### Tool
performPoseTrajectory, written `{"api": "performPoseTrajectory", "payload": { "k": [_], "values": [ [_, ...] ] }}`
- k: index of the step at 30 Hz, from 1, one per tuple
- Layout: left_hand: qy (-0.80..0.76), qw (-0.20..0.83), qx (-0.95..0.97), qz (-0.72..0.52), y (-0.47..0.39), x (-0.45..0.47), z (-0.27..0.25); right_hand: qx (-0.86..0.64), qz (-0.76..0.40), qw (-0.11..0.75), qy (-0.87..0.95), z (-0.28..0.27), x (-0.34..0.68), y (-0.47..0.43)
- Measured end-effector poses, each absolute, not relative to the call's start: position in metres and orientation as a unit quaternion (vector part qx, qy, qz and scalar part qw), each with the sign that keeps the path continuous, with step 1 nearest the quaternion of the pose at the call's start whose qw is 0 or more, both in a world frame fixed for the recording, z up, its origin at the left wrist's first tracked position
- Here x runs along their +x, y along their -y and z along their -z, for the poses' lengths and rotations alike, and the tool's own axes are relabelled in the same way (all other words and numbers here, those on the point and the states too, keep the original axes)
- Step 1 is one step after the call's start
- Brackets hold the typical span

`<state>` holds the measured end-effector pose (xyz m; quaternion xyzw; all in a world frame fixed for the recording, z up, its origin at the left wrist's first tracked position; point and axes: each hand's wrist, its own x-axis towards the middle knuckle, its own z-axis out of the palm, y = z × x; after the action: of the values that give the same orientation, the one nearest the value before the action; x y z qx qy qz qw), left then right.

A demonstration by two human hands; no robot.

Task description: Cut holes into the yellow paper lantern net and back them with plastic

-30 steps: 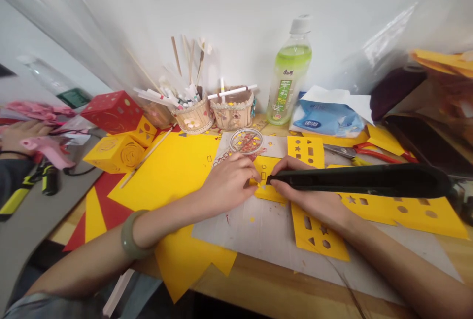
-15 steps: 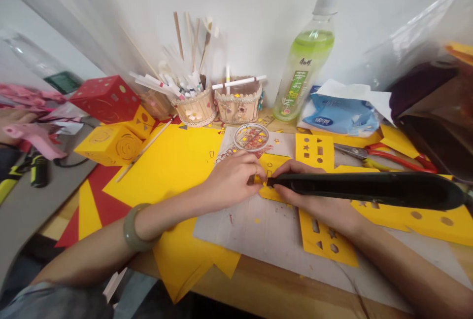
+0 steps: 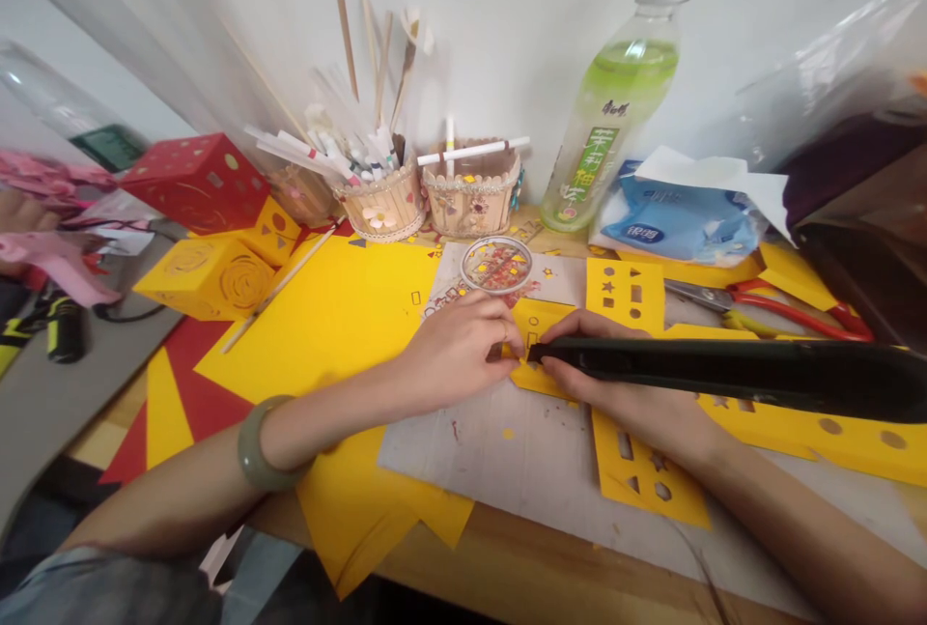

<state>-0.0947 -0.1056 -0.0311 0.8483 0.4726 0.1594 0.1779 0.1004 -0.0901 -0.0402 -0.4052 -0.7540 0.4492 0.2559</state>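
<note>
A small piece of yellow paper [image 3: 536, 378] with drawn outlines lies on the grey cutting board [image 3: 463, 459]. My left hand [image 3: 470, 345] has its thumb and index finger pinched together at the left of this paper, holding it down. Gripped near its tip by my right hand [image 3: 590, 364] is a long black utility knife [image 3: 724, 376], whose handle stretches to the right. The tip meets the paper close to my left fingertips; the blade itself is hard to make out. A round clear dish [image 3: 496, 265] with red and yellow paper bits stands just behind.
Yellow cut-out sheets [image 3: 648, 461] lie to the right, near red-handled pliers [image 3: 789, 308]. At the back stand a drink bottle [image 3: 615, 132], a tissue pack [image 3: 681, 214] and baskets of pens [image 3: 380, 205]. Boxes [image 3: 207, 277] and a pink glue gun [image 3: 62, 263] are left, by another person's hand.
The camera view has shifted slightly. Both hands, the knife and the small yellow paper keep nearly the same positions relative to one another.
</note>
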Motion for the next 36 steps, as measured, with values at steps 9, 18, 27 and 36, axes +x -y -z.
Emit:
{"api": "performPoseTrajectory", "payload": {
  "k": [9, 18, 27, 36],
  "values": [
    [-0.475, 0.175, 0.848, -0.157, 0.107, -0.093, 0.03, -0.404, -0.457, 0.238, 0.756, 0.04, 0.102, 0.09],
    [-0.48, 0.174, 0.847, -0.149, 0.107, -0.092, 0.03, -0.398, -0.459, 0.232, 0.76, 0.041, 0.102, 0.09],
    [-0.466, 0.155, 0.861, -0.134, 0.101, -0.094, 0.028, -0.444, -0.423, 0.29, 0.735, 0.039, 0.104, 0.088],
    [-0.38, 0.109, 0.911, -0.12, 0.081, -0.095, 0.031, -0.475, -0.518, 0.438, 0.56, 0.047, 0.104, 0.084]
  ]
}}
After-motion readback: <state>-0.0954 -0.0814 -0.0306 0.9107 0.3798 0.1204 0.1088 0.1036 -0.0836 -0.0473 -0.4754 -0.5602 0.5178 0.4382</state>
